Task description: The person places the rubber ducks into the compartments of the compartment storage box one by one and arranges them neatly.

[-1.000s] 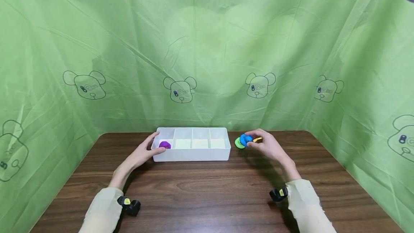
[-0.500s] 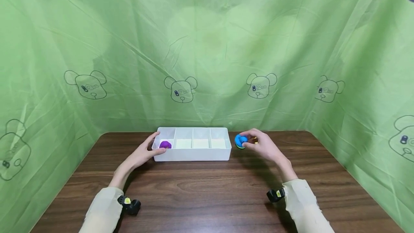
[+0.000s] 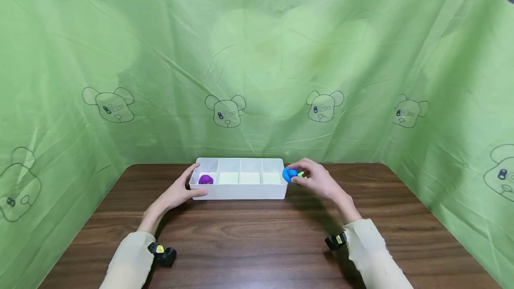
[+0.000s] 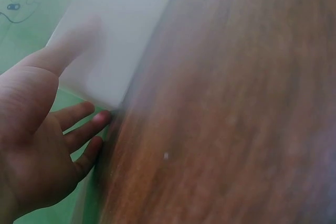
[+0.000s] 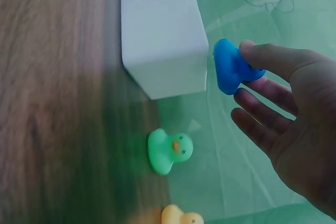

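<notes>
A blue rubber duck (image 3: 288,174) is pinched between the thumb and fingers of my right hand (image 3: 319,181). It is held up by the right end of a white divided box (image 3: 241,191); in the right wrist view the blue duck (image 5: 227,67) is above a green rubber duck (image 5: 167,151) that sits on the table. My left hand (image 3: 176,193) holds the box's left end, thumb against the front wall, index finger at the back rim. A purple toy (image 3: 206,179) lies in the leftmost compartment, its exact shape too small to tell.
Part of a yellow duck (image 5: 179,216) shows at the bottom edge of the right wrist view, beyond the green one. The brown wooden table (image 3: 249,240) extends in front of the box. A green printed curtain (image 3: 257,79) hangs right behind it.
My right hand has carried the blue duck leftward, from over the green duck to the box's right end. On the left, my thumb has slid down from the rim to the front wall.
</notes>
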`<action>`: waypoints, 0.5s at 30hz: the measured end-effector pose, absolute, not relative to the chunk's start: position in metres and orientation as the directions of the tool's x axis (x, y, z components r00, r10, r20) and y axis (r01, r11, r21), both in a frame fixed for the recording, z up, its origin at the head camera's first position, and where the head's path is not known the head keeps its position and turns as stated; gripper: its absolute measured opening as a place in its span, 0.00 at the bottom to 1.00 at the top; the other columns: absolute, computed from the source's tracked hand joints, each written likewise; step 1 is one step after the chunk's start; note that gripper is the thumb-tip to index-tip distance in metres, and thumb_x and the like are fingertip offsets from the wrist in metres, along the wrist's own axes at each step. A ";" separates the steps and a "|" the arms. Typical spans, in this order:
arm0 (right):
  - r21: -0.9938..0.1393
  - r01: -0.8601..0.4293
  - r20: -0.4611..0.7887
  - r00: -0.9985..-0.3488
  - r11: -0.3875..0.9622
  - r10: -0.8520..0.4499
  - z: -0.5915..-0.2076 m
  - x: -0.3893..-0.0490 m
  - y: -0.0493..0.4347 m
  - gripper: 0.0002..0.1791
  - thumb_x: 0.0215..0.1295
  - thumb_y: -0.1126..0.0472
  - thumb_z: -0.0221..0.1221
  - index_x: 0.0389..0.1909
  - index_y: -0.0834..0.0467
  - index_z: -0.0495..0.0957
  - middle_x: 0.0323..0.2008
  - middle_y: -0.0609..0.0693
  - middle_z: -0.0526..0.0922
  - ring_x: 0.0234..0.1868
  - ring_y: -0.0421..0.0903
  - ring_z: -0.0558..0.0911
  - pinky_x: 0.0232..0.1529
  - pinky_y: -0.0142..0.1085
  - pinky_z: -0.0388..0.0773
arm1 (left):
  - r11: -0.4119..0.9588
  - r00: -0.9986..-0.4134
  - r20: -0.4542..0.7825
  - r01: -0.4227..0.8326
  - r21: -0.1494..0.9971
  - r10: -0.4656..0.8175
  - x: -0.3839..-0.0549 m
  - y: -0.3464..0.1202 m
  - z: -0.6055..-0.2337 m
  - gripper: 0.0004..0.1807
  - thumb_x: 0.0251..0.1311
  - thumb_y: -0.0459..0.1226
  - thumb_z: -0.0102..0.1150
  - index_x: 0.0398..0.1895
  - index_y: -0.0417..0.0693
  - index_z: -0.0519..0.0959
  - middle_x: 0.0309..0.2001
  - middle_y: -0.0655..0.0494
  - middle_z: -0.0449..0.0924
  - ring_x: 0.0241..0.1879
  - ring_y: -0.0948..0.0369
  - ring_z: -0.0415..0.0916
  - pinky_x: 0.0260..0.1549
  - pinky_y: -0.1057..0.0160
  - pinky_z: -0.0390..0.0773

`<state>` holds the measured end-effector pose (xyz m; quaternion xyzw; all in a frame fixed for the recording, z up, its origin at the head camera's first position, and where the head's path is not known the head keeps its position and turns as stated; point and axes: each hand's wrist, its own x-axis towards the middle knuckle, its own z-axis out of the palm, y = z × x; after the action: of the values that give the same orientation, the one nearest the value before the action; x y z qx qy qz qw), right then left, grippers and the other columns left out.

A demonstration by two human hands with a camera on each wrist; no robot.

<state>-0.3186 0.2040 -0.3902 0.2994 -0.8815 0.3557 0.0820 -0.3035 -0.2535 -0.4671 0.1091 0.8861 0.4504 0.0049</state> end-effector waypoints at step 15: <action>-0.573 -0.615 0.322 -0.777 0.542 -0.542 -0.366 -0.323 0.161 0.18 0.62 0.60 0.68 0.54 0.56 0.82 0.44 0.49 0.82 0.47 0.54 0.81 0.50 0.50 0.82 | 0.612 -0.978 0.068 0.176 0.771 0.196 -0.300 -0.253 -0.465 0.51 0.62 0.60 0.60 0.81 0.63 0.43 0.79 0.38 0.42 0.75 0.35 0.45 0.67 0.30 0.55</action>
<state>-0.3230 0.1606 -0.3664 0.3300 -0.8764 0.3467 0.0532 -0.2998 -0.2529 -0.4647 0.1038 0.8977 0.4281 0.0116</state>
